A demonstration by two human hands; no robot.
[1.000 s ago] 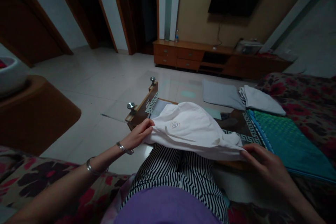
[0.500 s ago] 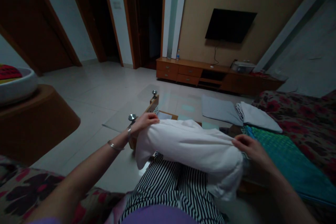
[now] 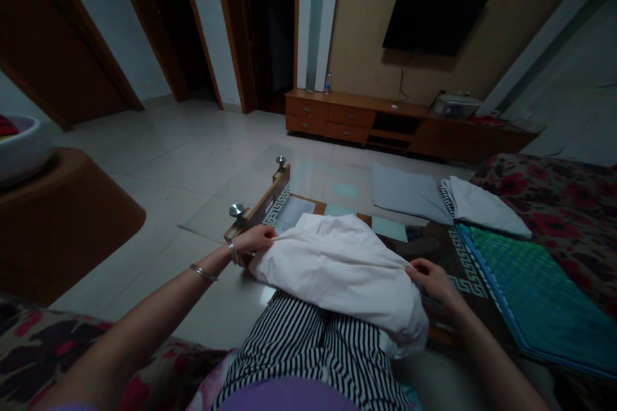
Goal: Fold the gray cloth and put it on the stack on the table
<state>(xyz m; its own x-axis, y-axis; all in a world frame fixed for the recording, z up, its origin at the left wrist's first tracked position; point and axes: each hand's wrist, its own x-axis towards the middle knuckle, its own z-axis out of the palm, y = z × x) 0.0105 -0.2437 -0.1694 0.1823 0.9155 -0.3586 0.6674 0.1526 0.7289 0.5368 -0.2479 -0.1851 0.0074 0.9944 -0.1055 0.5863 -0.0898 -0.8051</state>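
Left hand fingers pinch a white cloth at its left end; right hand fingers pinch the right end, both grips narrow. Cloth sits bunched across striped trousers, held up between hands, near the wooden table rail.

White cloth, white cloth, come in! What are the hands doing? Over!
Left hand and right hand pinching the white cloth. Cloth bunched over striped trousers. Glass-topped table just beyond.

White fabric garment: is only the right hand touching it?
No, the left hand and the right hand both hold the white fabric garment.
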